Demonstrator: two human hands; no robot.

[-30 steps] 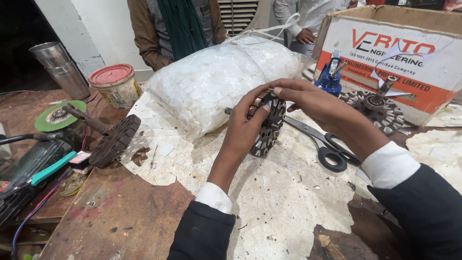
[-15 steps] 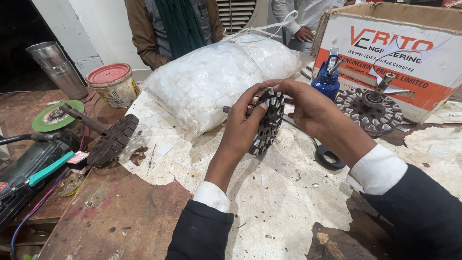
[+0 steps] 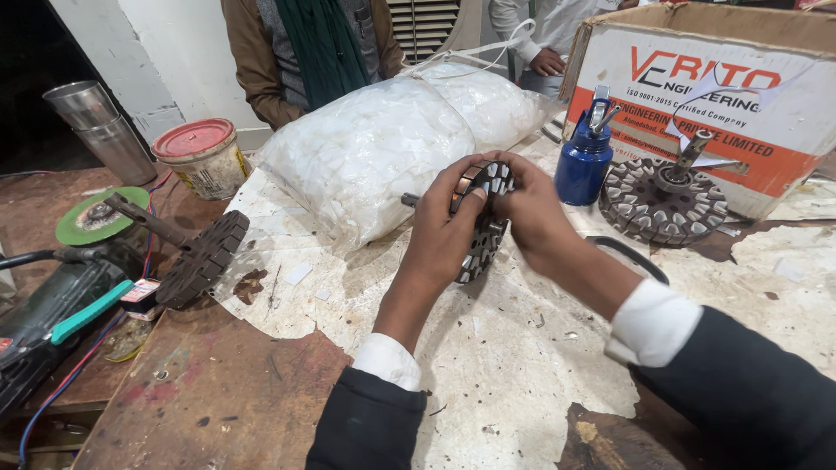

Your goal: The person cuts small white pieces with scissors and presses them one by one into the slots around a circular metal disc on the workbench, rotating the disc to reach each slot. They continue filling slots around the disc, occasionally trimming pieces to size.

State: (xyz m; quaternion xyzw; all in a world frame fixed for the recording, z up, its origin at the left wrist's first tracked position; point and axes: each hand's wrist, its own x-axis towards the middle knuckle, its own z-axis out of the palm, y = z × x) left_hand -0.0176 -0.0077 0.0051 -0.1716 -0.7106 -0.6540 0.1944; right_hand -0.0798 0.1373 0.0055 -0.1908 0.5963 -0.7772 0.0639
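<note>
At far left lay a grinder (image 3: 52, 305) with a green disc (image 3: 96, 216), beside two steel cups (image 3: 100, 130) and a red-lidded tub (image 3: 202, 157). A dark slotted core (image 3: 202, 259) on its shaft rested at the paper's (image 3: 488, 383) edge. Behind it lay a white bag (image 3: 383, 148). The left hand (image 3: 444, 235) gripped the stator (image 3: 482, 228) at its near face; stator held upright just above the paper, mid-bench. The right hand (image 3: 531, 213) pinched its top rim with fingertips. To the right stood a blue bottle (image 3: 583, 161), a second stator (image 3: 664, 202), and a box (image 3: 714, 87).
</note>
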